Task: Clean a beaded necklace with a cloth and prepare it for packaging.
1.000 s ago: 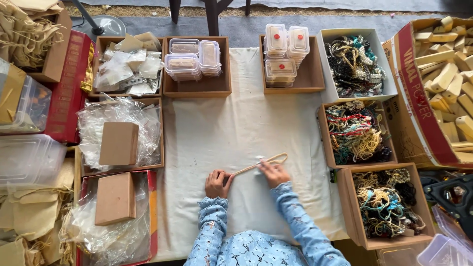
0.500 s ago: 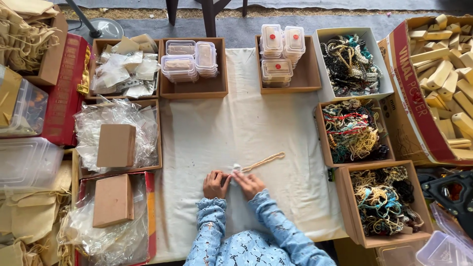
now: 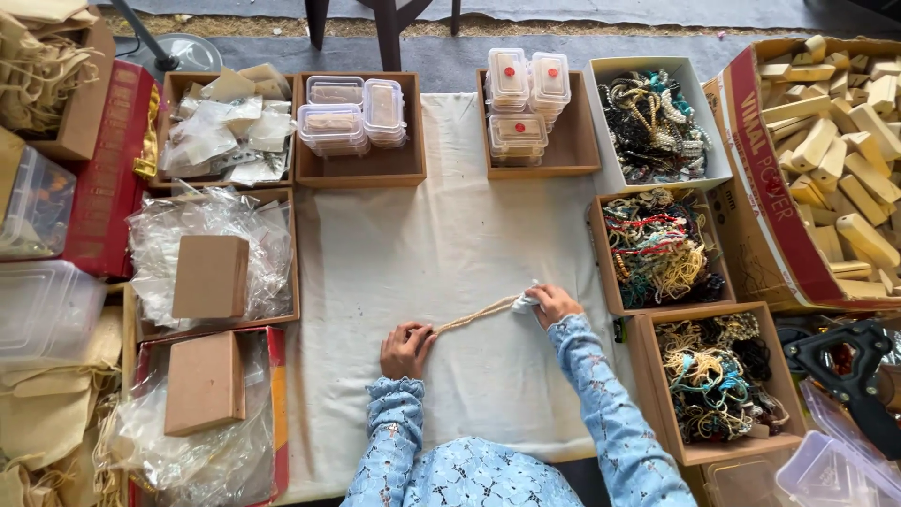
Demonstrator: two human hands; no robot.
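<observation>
A thin beige beaded string lies stretched across the white cloth between my two hands. My left hand pinches its near-left end against the cloth. My right hand holds a small white cloth wad closed around the string's far-right end. Both sleeves are light blue lace.
Boxes ring the cloth: clear lidded containers and more containers at the back, tangled bead strings in boxes on the right, wooden blocks far right, plastic bags with brown boxes on the left.
My right hand has slid to the right along the string with the white wad, away from my left hand. The string now lies pulled out straighter between them.
</observation>
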